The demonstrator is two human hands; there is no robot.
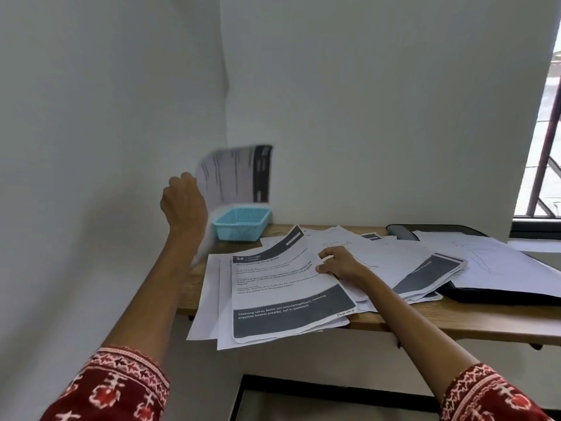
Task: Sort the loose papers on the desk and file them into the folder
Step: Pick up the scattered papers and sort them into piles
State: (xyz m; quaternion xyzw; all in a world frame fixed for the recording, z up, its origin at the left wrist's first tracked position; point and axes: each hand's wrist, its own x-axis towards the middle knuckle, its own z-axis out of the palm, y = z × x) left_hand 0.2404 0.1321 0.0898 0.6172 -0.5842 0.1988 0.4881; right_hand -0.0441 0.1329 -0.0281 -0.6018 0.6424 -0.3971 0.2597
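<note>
My left hand (182, 199) grips a printed sheet (236, 174) and holds it up in the air, blurred, above the desk's left end. My right hand (340, 262) rests on the right edge of the top page (279, 296), numbered 34, of a near pile, fingers curled at the page's edge. That pile hangs over the desk's front edge. More loose papers (425, 268) lie spread across the middle. A dark folder (498, 294) lies at the right, mostly covered by white sheets (491, 262).
A small turquoise plastic basket (241, 226) stands at the back left of the wooden desk (455, 317), against the white wall. A window with a red grille (546, 153) is at the far right. A dark frame (303, 387) shows below the desk.
</note>
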